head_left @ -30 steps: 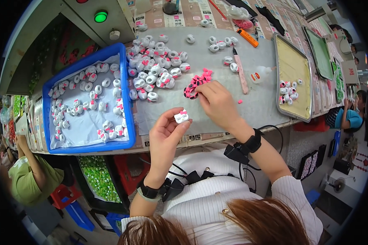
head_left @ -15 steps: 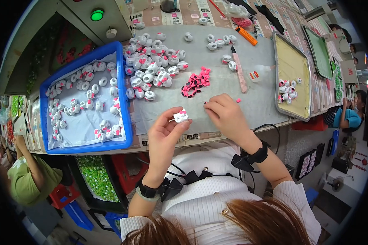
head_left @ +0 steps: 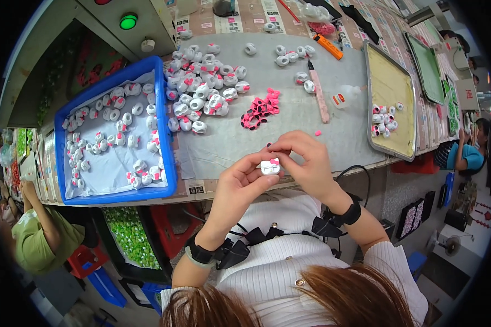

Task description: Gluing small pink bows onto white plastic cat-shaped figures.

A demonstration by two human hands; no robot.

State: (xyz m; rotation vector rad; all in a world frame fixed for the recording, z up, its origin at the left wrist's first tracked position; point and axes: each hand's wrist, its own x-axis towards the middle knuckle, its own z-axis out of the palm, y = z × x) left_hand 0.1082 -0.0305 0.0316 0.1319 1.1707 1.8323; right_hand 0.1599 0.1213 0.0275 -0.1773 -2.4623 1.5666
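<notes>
In front of my body, my left hand grips a small white cat-head-shaped bead with a pink bow between thumb and fingers. My right hand has come up against it, its thumb and forefinger pinched together. At the right fingertips a small dark piece shows; its exact shape is too small to tell. Just beyond both hands lies a little heap of pink pieces with black faces. A single pink piece rests apart, to the right.
Left of the hands stands a blue tray with rows of white beads. A large pile of white beads lies beside it. Further right are a pink pen-like tool, a clear bottle, an orange cutter and a metal-rimmed tray.
My left hand has moved right with the bead, and my right hand has come slightly down and inward. The two hands now meet, where before they were apart.
</notes>
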